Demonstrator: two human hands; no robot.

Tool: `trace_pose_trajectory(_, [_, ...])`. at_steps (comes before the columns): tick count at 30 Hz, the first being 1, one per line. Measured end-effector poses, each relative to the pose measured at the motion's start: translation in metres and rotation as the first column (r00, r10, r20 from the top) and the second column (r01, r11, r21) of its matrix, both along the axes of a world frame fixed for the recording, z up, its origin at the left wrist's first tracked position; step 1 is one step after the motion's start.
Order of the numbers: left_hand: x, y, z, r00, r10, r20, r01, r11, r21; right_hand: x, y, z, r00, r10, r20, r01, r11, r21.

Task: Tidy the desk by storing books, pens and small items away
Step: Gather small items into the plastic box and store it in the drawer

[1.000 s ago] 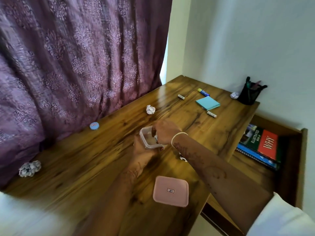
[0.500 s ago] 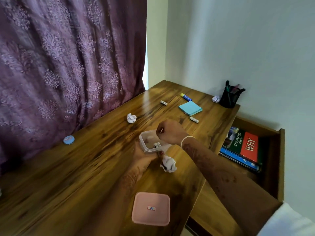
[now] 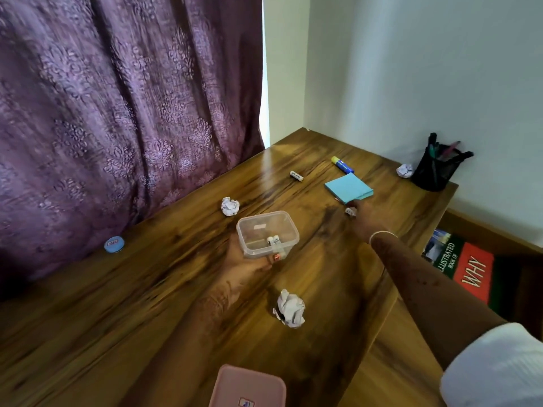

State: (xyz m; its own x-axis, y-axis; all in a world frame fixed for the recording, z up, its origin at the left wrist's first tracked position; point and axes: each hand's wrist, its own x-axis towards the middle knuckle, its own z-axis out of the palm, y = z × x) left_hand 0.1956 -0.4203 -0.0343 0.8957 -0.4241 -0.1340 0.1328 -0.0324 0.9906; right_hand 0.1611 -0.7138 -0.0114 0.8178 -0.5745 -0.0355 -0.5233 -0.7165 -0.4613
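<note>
Two batteries (image 3: 273,241) in clear box (image 3: 245,230)

You have on count: three crumpled white paper balls (image 3: 230,206) (image 3: 289,308) (image 3: 404,170); three small white cylindrical batteries (image 3: 296,175) (image 3: 269,241) (image 3: 276,240), plus one small white item (image 3: 350,211) too hidden to class; one clear rectangular plastic container (image 3: 289,227); one pink rounded-square plastic lid (image 3: 248,389); one light-blue sticky-note pad (image 3: 348,188); one blue glue stick with yellow cap (image 3: 342,165); one black mesh pen holder (image 3: 433,174); one small round blue tin (image 3: 114,244); one red-and-green book (image 3: 473,271) showing.
</note>
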Motion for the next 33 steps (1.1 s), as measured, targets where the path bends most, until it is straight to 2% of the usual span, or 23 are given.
trace_pose_trajectory(6, [0.007, -0.009, -0.004, 0.991, -0.04, 0.126, 0.035, 0.999, 0.038, 0.01, 0.004, -0.003, 0.982, 0.115, -0.152, -0.153, 0.952, -0.267])
trace_pose_trajectory(9, [0.012, -0.012, -0.006, 0.988, -0.064, 0.143, 0.057, 0.997, 0.048, 0.015, 0.007, 0.002, 0.975, 0.148, -0.166, -0.185, 0.953, -0.239])
trace_pose_trajectory(11, [0.017, -0.013, -0.008, 0.987, -0.073, 0.145, 0.067, 0.997, 0.049, 0.02, 0.014, 0.013, 0.991, 0.129, -0.046, -0.13, 0.991, -0.021])
trace_pose_trajectory(12, [0.018, -0.014, -0.008, 0.987, -0.063, 0.149, 0.055, 0.997, 0.059, 0.023, 0.02, 0.02, 0.993, 0.09, 0.07, -0.101, 0.98, 0.173])
trace_pose_trajectory(13, [0.019, -0.014, -0.01, 0.988, -0.053, 0.148, 0.045, 0.997, 0.057, 0.023, 0.03, 0.029, 0.98, 0.023, 0.197, -0.101, 0.912, 0.398])
trace_pose_trajectory(14, [0.019, -0.014, -0.01, 0.989, -0.04, 0.144, 0.033, 0.998, 0.051, 0.022, 0.041, 0.041, 0.956, -0.056, 0.287, -0.133, 0.79, 0.598])
trace_pose_trajectory(15, [0.018, -0.014, -0.01, 0.991, -0.029, 0.131, 0.024, 0.999, 0.038, 0.02, 0.051, 0.053, 0.938, -0.104, 0.331, -0.186, 0.656, 0.732])
trace_pose_trajectory(16, [0.017, -0.013, -0.009, 0.994, -0.011, 0.109, 0.008, 1.0, 0.029, 0.018, 0.062, 0.064, 0.932, -0.096, 0.348, -0.237, 0.564, 0.791])
trace_pose_trajectory(17, [0.016, -0.013, -0.009, 0.996, 0.001, 0.091, -0.003, 1.0, 0.021, 0.017, 0.073, 0.072, 0.936, -0.04, 0.349, -0.275, 0.535, 0.799])
trace_pose_trajectory(19, [0.015, -0.012, -0.008, 0.996, 0.021, 0.089, -0.022, 1.0, 0.009, 0.015, 0.096, 0.083, 0.94, 0.113, 0.321, -0.324, 0.584, 0.745])
trace_pose_trajectory(21, [0.015, -0.012, -0.009, 0.995, 0.054, 0.09, -0.054, 0.999, 0.005, 0.016, 0.117, 0.081, 0.935, 0.237, 0.263, -0.353, 0.695, 0.626])
trace_pose_trajectory(23, [0.012, -0.01, -0.007, 0.993, 0.084, 0.085, -0.084, 0.996, -0.005, 0.02, 0.135, 0.073, 0.922, 0.345, 0.173, -0.386, 0.83, 0.402])
trace_pose_trajectory(25, [0.01, -0.01, -0.006, 0.991, 0.101, 0.088, -0.1, 0.995, -0.018, 0.026, 0.146, 0.067, 0.916, 0.394, 0.08, -0.402, 0.903, 0.155])
trace_pose_trajectory(27, [0.009, -0.01, -0.002, 0.988, 0.119, 0.097, -0.117, 0.993, -0.022, 0.031, 0.153, 0.062, 0.924, 0.381, 0.036, -0.382, 0.923, 0.032])
trace_pose_trajectory(30, [0.009, -0.01, 0.006, 0.986, 0.113, 0.123, -0.112, 0.994, -0.013, 0.036, 0.157, 0.053, 0.938, 0.345, 0.029, -0.345, 0.939, -0.008])
trace_pose_trajectory(33, [0.011, -0.006, 0.006, 0.992, 0.102, 0.072, -0.099, 0.994, -0.043, 0.039, 0.155, 0.052, 0.933, 0.357, 0.044, -0.357, 0.934, -0.017])
